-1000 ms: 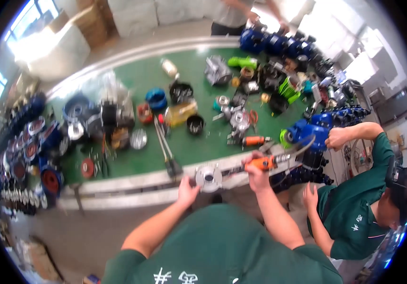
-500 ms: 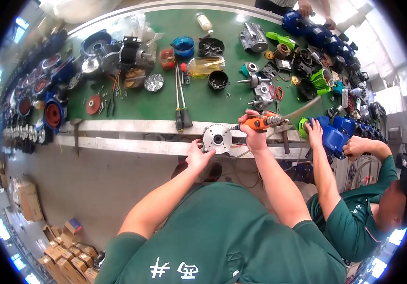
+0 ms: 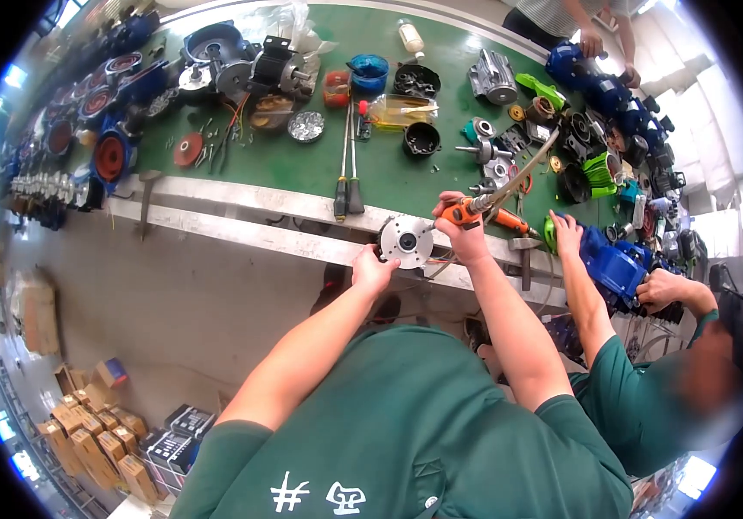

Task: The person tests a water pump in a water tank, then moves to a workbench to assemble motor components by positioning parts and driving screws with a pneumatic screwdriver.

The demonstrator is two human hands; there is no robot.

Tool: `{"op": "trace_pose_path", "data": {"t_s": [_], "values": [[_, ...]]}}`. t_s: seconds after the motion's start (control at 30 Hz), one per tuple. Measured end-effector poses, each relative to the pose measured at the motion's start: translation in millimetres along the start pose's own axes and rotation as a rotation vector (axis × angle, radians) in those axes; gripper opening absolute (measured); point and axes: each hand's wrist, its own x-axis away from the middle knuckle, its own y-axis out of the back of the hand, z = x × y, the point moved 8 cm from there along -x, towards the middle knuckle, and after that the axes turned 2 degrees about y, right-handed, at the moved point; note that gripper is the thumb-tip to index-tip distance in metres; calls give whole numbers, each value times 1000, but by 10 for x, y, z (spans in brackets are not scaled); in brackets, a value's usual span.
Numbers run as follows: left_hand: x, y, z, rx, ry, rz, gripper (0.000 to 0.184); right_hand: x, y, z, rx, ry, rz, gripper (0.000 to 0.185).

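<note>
My left hand is closed on the lower left rim of a round silver metal flange, which has a dark centre hole and smaller holes around it. The flange is held in front of the bench's pale edge. Close to its right side, my right hand is wrapped round an orange air tool. A tan hose runs up and right from the tool's metal end. The tool's tip points toward the flange; whether they touch I cannot tell.
Two long screwdrivers and a hammer lie near the bench edge. Motor parts, including a silver motor housing, cover the green bench top. A co-worker's hand is at a blue motor on my right.
The view has turned, so the bench items sit further right. The air tool's hose end now tilts upward more. Both hands keep their holds.
</note>
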Motion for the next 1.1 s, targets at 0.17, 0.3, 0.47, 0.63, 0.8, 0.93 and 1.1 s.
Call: {"op": "trace_pose_path", "data": {"t_s": [0.17, 0.3, 0.47, 0.63, 0.8, 0.93, 1.1], "values": [[-17, -8, 45, -37, 4, -17, 65, 15, 43, 40, -88, -56, -112, 41], [52, 54, -55, -45, 12, -9, 64, -31, 151, -83, -84, -8, -99, 38], [40, 56, -50, -59, -4, 1, 62, -21, 24, -14, -37, -7, -38, 39], [110, 87, -70, -123, -31, -28, 60, 159, -332, 309, -223, -23, 43, 46], [115, 97, -106, -193, -78, -45, 57, 321, -756, 106, -276, -100, 114, 47], [86, 48, -31, -190, 7, 72, 64, 364, -875, -33, -232, -127, 161, 46], [112, 81, -81, -228, -1, 63, 55, 419, -974, -183, -115, -79, 206, 44]]}}
